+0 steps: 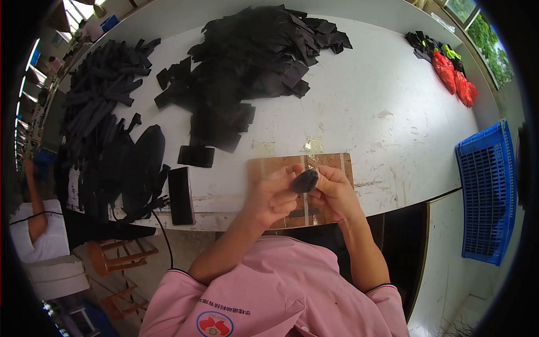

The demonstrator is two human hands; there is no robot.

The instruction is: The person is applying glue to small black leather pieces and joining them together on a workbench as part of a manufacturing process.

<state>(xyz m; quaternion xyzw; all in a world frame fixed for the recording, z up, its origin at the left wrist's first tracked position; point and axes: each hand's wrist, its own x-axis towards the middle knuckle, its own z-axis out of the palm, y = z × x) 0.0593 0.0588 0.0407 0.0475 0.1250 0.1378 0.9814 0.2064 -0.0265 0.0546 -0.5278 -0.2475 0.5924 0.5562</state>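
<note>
Close in front of me, both hands pinch a small black piece (pixel 305 181) that looks like folded fabric, with a rounded end toward me. My left hand (pixel 275 196) grips its left side with curled fingers. On its right side, the thumb and fingers of my right hand (pixel 337 194) are closed on it. Beneath the hands lies a brown board (pixel 261 168) with strips of clear tape, at the table's near edge. Beyond it, a large heap of flat black fabric pieces (pixel 247 56) spreads over the white table (pixel 365 101).
Narrow black strips (pixel 104 84) and larger black pieces (pixel 147 157) pile up at left, beside a dark phone-like slab (pixel 181 195). Red plastic bags (pixel 453 78) lie far right. A blue crate (pixel 487 191) stands right. Another person (pixel 39 227) and a wooden stool (pixel 120 255) are left.
</note>
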